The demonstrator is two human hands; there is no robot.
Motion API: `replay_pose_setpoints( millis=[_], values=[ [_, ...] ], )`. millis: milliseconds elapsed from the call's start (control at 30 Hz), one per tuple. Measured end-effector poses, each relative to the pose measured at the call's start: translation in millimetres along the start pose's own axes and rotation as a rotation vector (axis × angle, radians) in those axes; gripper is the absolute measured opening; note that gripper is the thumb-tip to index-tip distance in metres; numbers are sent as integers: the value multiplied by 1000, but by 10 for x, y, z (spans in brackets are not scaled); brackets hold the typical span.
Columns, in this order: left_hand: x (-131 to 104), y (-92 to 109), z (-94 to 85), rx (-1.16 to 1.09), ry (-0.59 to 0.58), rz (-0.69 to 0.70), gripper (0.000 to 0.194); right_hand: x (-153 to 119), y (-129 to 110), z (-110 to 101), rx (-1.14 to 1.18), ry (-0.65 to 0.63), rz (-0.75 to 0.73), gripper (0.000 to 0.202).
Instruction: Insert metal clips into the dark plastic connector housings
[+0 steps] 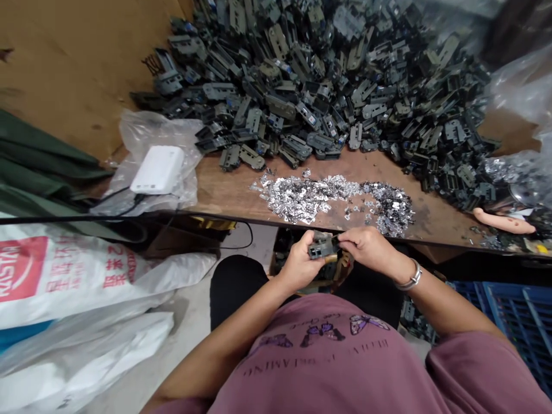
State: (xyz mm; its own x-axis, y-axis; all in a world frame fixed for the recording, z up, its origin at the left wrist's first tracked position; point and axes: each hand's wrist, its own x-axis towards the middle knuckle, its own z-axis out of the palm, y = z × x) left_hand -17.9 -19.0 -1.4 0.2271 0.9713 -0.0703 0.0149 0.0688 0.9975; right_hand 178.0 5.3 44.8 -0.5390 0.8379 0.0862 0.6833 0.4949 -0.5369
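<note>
My left hand [301, 263] is closed around a dark grey-green plastic part [319, 248], held over my lap just below the table's front edge. The fingers of my right hand [364, 246] are pinched at the right end of the same part; anything small between them is too hidden to make out. Beyond my hands, a pile of shiny small metal pieces [295, 198] lies on the brown table [224, 198], with a darker pile of metal pieces [393, 208] to its right. A large heap of grey-green plastic parts [302, 98] covers the table's back.
A white box-shaped device [158, 169] with black cables sits on clear plastic at the left. White printed sacks [86, 270] lie lower left. Blue crates [513, 316] stand lower right. A peach-coloured curved object [503, 221] rests near the table's right edge.
</note>
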Motion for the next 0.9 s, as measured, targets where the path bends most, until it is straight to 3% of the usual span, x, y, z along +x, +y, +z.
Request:
replay_pose_setpoints(
  millis=[67,167,367,533,667,800,900],
  values=[
    [-40,-19,-37,-29,-18,-8,35,-37,-5,-28,46,-16,-2,17],
    [-98,-13,-104,-19,24,-54,31,-117,-21,8,81,78,-41,17],
    [-176,30,-171,20,24,-90,30,-211,-23,347,12,173,-307,24],
    [-212,34,-188,29,-19,-94,25,-225,-2,514,7,179,-326,24],
    [-218,15,-193,67,0,-93,27,-208,-26,520,141,174,-193,20],
    [-215,13,-187,44,78,-149,29,-191,-16,482,565,220,165,13],
    [-218,55,-182,-15,167,-176,35,-187,-21,497,889,308,417,24]
  ],
)
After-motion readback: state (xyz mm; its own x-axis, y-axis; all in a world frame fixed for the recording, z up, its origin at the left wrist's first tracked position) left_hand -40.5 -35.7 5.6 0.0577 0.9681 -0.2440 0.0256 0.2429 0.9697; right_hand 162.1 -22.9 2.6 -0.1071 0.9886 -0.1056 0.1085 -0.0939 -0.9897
